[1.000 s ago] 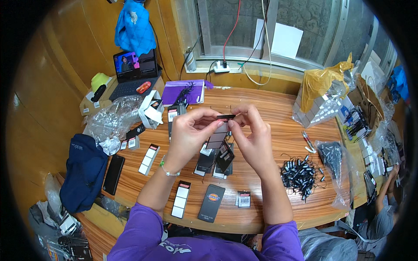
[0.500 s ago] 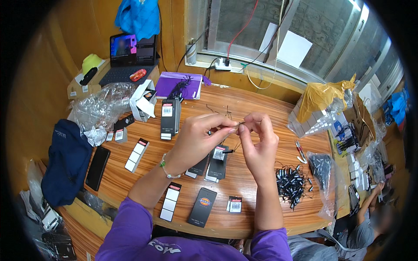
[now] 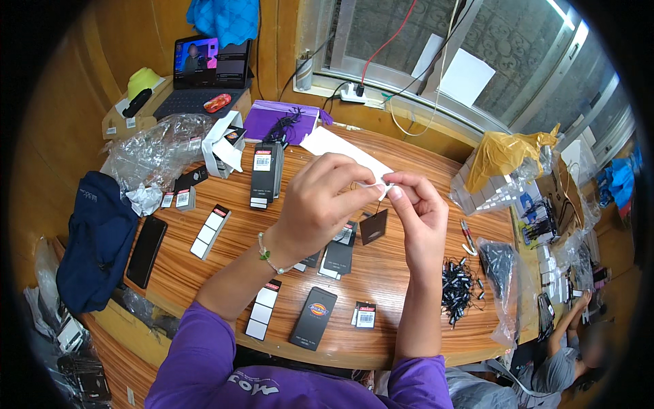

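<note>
two hands raised above the wooden worktop [image 3: 402, 286] | left hand [image 3: 320, 204] and right hand [image 3: 419, 211] both pinch a thin white loop [image 3: 373, 184] | small dark tag [image 3: 373, 226] hangs below it | black fasteners [image 3: 456, 290] piled right

Bright window [image 3: 436, 41] daylight, sharp centre (fisheye-bent, dark rim).

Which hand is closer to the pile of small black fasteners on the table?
Right. The right hand is raised just up-left of the pile of black fasteners; the left hand is farther left, beyond the right hand.
</note>
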Demonstrator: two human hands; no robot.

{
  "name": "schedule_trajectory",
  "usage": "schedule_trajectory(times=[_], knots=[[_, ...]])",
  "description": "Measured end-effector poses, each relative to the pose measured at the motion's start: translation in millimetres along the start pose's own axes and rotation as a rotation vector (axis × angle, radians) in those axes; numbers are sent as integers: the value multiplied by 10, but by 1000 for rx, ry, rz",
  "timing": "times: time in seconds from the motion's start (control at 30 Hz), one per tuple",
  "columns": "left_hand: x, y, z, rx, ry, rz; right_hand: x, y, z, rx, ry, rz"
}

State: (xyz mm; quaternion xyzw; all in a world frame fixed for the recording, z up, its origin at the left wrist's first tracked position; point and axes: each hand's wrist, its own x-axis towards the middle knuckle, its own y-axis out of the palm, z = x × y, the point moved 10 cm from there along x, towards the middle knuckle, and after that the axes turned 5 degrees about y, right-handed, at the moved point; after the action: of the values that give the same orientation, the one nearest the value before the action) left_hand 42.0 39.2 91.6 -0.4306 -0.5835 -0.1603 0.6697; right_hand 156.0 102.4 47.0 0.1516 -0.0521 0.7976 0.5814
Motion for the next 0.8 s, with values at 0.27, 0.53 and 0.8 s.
schedule_trajectory(times=[0.27, 0.53, 0.8], knots=[[-6, 104, -99, 43, 49, 165, 45, -292, -100, 175, -109, -201], [-355, 619, 328, -603, -664, 387, 77, -470, 74, 792, -183, -34], [-410, 838, 146, -964, -742, 318, 14, -551, 115, 853, -236, -125]])
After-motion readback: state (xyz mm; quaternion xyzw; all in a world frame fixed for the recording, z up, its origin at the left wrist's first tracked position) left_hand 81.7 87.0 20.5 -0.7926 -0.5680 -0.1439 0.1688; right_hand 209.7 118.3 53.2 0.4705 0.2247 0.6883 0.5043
